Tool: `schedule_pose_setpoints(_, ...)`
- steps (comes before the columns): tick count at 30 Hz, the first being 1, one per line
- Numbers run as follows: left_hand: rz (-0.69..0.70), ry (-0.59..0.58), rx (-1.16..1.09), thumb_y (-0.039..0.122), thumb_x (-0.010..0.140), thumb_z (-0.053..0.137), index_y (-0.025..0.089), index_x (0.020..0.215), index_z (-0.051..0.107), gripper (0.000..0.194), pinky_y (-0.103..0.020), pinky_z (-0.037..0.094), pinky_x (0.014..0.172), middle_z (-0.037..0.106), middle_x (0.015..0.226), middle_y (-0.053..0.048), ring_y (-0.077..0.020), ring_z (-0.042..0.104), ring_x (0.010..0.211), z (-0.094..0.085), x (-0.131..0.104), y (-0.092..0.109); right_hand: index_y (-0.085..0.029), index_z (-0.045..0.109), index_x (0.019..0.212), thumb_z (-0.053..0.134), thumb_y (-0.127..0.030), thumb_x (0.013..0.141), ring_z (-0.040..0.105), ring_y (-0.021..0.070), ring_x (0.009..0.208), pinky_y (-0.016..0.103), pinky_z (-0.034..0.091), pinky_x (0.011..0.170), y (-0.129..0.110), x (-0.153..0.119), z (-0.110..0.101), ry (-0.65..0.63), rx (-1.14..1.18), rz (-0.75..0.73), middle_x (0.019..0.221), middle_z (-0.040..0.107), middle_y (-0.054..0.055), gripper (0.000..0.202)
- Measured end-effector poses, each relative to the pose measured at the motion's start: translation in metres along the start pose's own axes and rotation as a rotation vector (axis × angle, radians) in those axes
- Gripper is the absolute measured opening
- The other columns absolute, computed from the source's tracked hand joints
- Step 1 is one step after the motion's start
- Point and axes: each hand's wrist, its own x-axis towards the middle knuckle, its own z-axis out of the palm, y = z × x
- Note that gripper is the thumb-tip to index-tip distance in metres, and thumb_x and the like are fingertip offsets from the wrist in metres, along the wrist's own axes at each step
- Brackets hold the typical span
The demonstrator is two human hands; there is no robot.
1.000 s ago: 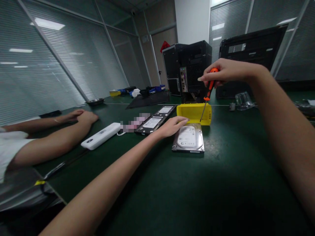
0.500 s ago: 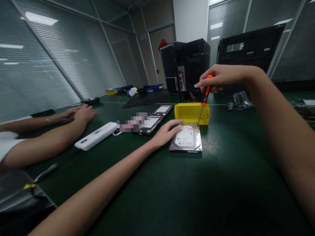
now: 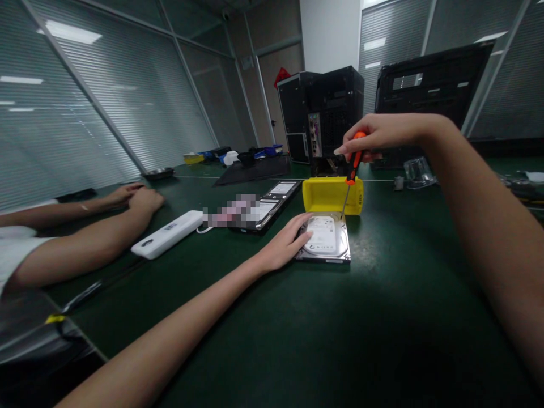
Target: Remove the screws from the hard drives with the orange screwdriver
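Observation:
A silver hard drive [image 3: 323, 237] with a white label lies flat on the green table. My left hand [image 3: 285, 243] holds it at its left side, the thumb and fingers over the edge and partly on the label. Above it, my right hand [image 3: 363, 140] is closed around the orange and black handle of a screwdriver [image 3: 354, 170]. The screwdriver is slightly tilted, and its tip meets the drive near the far right corner. Whether the tip sits in a screw is too small to tell. Directly behind the drive stands a yellow open box [image 3: 332, 194].
More hard drives [image 3: 272, 207] lie to the left, beside a white power strip [image 3: 168, 234]. Another person's hands [image 3: 142, 198] rest at the table's left side. Black computer cases [image 3: 335, 116] stand behind, with a clear plastic piece [image 3: 419, 173] at right.
My left hand has shifted slightly toward me along the drive's left side, its thumb now lower on the label. The screwdriver has stayed at nearly the same spot.

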Motion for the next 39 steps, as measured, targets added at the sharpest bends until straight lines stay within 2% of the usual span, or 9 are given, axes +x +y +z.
schedule_pose_setpoints(6,-0.066,0.000,-0.011,0.046,0.091,0.031,0.020,0.139,0.023,0.055,-0.037,0.019,0.110,0.025,0.146,-0.006,-0.0217,0.026,0.132,0.003,0.004,0.005,-0.016,0.064,0.088,0.050,-0.055,0.078,0.049,0.0080,0.056,0.021,0.037,0.050,0.001,0.002,0.001,-0.015,-0.009,0.005,0.065,0.055,0.001,0.043)
schedule_pose_setpoints(12,-0.122,0.002,0.050,0.054,0.087,0.032,0.017,0.140,0.020,0.066,-0.041,0.020,0.108,0.024,0.146,-0.010,-0.0262,0.023,0.133,0.008,0.014,0.007,-0.015,0.063,0.086,0.049,-0.058,0.078,0.044,0.0068,0.051,0.022,0.033,0.049,-0.002,0.002,0.000,-0.055,-0.041,0.025,0.059,0.050,-0.001,0.045)
schedule_pose_setpoints(26,-0.139,-0.041,0.038,0.053,0.089,0.026,0.018,0.141,0.019,0.063,-0.039,0.018,0.109,0.022,0.147,-0.007,-0.0234,0.021,0.134,0.003,0.010,0.010,-0.016,0.064,0.084,0.052,-0.053,0.078,0.046,0.0066,0.054,0.021,0.034,0.051,0.002,0.001,-0.001,-0.062,0.025,0.018,0.060,0.052,-0.001,0.039)
schedule_pose_setpoints(29,-0.145,-0.021,0.016,0.053,0.089,0.028,0.020,0.140,0.020,0.062,-0.038,0.017,0.110,0.023,0.147,-0.006,-0.0223,0.022,0.134,0.005,0.010,0.005,-0.016,0.064,0.084,0.053,-0.053,0.077,0.047,0.0067,0.054,0.021,0.035,0.051,0.006,0.002,-0.001,-0.039,0.021,0.021,0.064,0.054,-0.001,0.039)
schedule_pose_setpoints(33,-0.140,0.003,-0.017,0.053,0.089,0.028,0.020,0.140,0.022,0.061,-0.036,0.017,0.110,0.024,0.146,-0.005,-0.0214,0.022,0.134,0.006,0.010,0.002,-0.016,0.063,0.087,0.055,-0.053,0.075,0.049,0.0075,0.057,0.021,0.037,0.052,0.010,0.002,-0.004,0.059,0.030,0.004,0.069,0.056,0.001,0.039)
schedule_pose_setpoints(39,-0.168,0.014,-0.112,0.053,0.088,0.030,0.020,0.140,0.021,0.062,-0.034,0.021,0.109,0.027,0.146,-0.004,-0.0215,0.028,0.131,0.006,0.010,0.001,-0.014,0.059,0.073,0.056,-0.056,0.074,0.045,0.0071,0.050,0.022,0.036,0.048,0.014,0.001,-0.004,0.148,0.055,0.029,0.056,0.050,0.000,0.042)
